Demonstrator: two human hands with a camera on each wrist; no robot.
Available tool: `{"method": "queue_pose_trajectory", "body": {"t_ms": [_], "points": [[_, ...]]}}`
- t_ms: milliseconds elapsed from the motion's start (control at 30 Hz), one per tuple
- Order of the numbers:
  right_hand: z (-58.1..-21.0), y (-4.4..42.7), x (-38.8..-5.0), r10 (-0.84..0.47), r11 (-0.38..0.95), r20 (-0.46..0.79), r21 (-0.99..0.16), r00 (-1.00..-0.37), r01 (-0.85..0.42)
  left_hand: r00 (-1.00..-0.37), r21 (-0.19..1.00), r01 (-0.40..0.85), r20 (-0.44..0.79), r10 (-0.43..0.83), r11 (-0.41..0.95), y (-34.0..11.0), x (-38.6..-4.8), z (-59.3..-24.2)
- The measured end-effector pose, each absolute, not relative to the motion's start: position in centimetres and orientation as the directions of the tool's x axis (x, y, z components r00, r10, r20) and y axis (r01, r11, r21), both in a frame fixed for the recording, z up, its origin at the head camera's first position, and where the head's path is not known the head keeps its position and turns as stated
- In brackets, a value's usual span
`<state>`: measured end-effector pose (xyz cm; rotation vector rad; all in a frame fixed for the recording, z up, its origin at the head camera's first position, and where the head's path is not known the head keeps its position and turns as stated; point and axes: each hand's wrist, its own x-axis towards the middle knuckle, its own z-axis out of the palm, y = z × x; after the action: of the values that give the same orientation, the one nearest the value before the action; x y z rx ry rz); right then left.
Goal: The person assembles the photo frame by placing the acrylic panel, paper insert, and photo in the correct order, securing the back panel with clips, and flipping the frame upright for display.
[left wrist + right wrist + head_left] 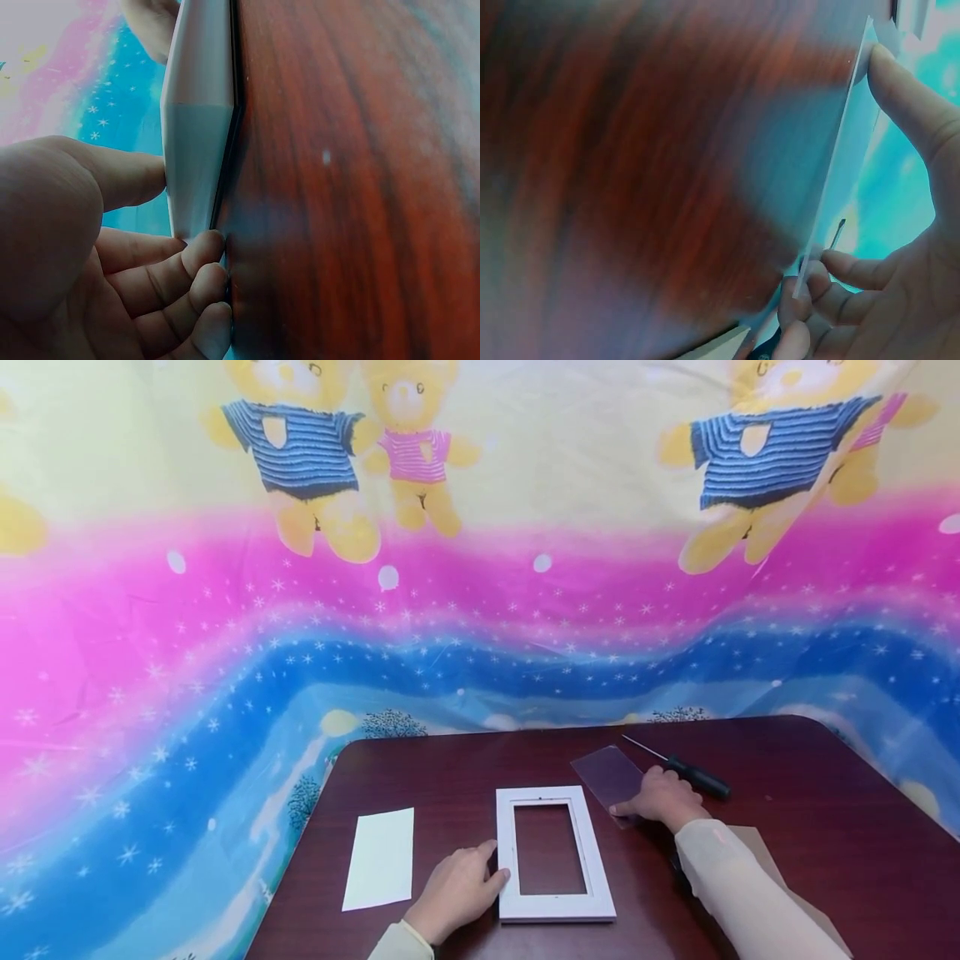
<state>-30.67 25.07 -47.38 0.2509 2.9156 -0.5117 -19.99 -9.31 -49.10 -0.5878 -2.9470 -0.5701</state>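
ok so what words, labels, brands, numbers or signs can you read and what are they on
No readable text anywhere.
Screwdriver handle: tiny pale mark in the right wrist view, too small to read.
White frame, clear sheet, white sheet: no lettering visible.
Backdrop: pictures only.

A white rectangular picture frame (pixel 555 907) lies flat right of bottom centre, its long sides running up the frame, its middle open within a narrow inner ledge; the left hand (pixel 463 887) grips its left side. To its upper right slants a thin, clear rectangular sheet (pixel 602 772), smooth-faced and straight-edged, gripped along its right side by the right hand (pixel 666 796)
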Motion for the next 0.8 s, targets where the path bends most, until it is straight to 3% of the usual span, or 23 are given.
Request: {"method": "queue_pose_trajectory", "body": {"t_ms": [800], "points": [[-47.4, 26.8, -30.6, 0.086, 0.894, -0.194, -0.418, -0.977, 0.162, -0.926, 0.365, 0.377, 0.133, 0.353, 0.851, -9.3, -20.0, -49.0]]}}
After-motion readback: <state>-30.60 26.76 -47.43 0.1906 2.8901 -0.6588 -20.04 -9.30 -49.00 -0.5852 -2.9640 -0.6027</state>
